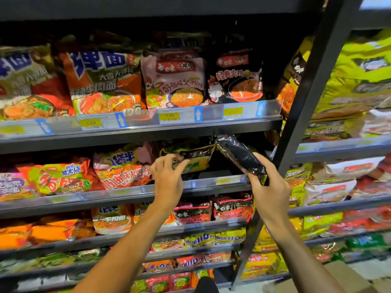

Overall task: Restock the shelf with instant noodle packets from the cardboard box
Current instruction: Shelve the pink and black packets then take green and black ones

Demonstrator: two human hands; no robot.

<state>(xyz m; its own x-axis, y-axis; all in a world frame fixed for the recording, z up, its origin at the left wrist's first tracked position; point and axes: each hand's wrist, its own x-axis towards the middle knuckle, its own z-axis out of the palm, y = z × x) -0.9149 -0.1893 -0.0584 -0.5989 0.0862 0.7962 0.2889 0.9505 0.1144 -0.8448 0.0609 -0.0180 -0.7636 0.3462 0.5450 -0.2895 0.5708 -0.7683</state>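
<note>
Before the second shelf [127,192], a black noodle packet [239,154] is gripped by the right hand [268,187]. The left hand [167,178] is held beside it, fingers loosely curled, grasping nothing.

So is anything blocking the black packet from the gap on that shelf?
Nothing visible does. The right hand holds the black packet tilted at the mouth of the dark gap. The left hand touches the yellow packet beside the gap, not in its path.

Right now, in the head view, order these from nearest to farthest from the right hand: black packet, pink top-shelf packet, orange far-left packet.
1. black packet: held in the right hand.
2. pink top-shelf packet: up-left.
3. orange far-left packet: far left, middle shelf.
</note>
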